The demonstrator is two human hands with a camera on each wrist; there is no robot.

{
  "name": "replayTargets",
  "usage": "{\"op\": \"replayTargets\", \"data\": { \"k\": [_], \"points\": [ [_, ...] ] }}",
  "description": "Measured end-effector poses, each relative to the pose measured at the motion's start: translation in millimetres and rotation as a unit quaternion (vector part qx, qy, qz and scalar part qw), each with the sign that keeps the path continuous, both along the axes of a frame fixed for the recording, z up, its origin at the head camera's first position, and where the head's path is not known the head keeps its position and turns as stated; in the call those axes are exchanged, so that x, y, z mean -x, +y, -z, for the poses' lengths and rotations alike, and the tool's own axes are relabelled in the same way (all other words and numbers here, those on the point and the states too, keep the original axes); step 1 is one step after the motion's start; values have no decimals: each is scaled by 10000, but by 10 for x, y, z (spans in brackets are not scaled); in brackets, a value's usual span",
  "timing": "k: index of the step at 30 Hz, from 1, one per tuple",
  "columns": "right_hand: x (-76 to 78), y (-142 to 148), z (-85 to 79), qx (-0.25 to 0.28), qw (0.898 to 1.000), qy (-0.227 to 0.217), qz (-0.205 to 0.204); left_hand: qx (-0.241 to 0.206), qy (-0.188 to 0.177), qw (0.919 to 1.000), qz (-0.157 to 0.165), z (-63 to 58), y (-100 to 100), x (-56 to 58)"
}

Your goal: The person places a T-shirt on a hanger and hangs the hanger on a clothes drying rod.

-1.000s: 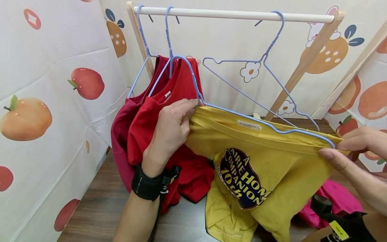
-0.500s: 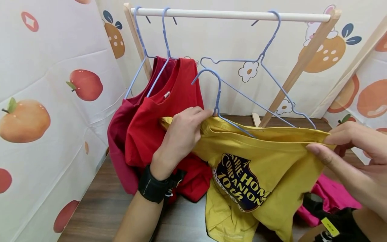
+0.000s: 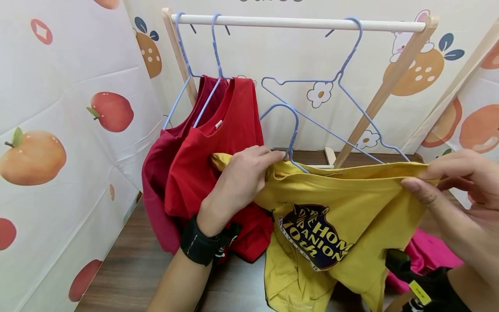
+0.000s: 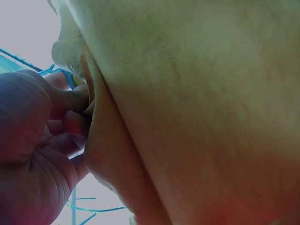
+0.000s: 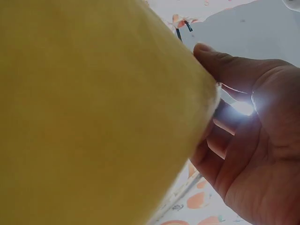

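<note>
A yellow T-shirt [image 3: 374, 212] with a dark printed badge hangs between my two hands, its neckline stretched sideways. My left hand [image 3: 243, 177] pinches the shirt's collar at the left, right at the neck of a blue wire hanger [image 3: 295, 130]. Most of that hanger's body is hidden inside the shirt; its hook stands up above the collar. At the neckline's right end my right hand [image 3: 468, 190] pinches the cloth between thumb and fingers. In the left wrist view the shirt [image 4: 197, 93] fills most of the picture beside the curled fingers.
Behind stands a rack with a white rod [image 3: 273, 22] and wooden legs. A red shirt [image 3: 206, 156] and a dark red one [image 3: 156, 173] hang on hangers at its left. A bare blue hanger [image 3: 343, 73] hangs further right. Pink cloth [image 3: 432, 253] lies on the wooden surface.
The hanger in the yellow shirt has moved right and down, its right arm sinking from above the collar to inside the shirt. My left hand moved right and down with it.
</note>
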State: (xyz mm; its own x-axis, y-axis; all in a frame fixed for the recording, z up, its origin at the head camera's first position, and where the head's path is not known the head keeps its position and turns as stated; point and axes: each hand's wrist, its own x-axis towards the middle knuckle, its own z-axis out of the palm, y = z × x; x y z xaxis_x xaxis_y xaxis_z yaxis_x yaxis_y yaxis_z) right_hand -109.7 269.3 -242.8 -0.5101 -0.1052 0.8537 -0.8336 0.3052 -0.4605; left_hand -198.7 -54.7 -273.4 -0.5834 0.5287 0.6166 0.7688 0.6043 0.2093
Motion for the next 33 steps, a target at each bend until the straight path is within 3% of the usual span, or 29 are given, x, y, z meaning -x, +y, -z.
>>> {"op": "replayTargets", "data": {
  "k": [5,12,18,27,33],
  "points": [
    [90,83,92,104,9961,25,-876,-230,81,9997,-24,1,-13,-8],
    [44,-19,53,-642,9979,124,-33,-762,148,9968,194,-22,-58,-26],
    [7,24,55,-896,9950,-257,362,-1086,124,9939,153,-39,-95,-22],
    [-68,153,51,-1817,9724,-896,1157,-1829,225,9828,-104,-53,-170,20],
    [-92,167,68,-2252,9648,-886,1032,-2030,220,9787,-231,-66,-198,35]
  ]
}}
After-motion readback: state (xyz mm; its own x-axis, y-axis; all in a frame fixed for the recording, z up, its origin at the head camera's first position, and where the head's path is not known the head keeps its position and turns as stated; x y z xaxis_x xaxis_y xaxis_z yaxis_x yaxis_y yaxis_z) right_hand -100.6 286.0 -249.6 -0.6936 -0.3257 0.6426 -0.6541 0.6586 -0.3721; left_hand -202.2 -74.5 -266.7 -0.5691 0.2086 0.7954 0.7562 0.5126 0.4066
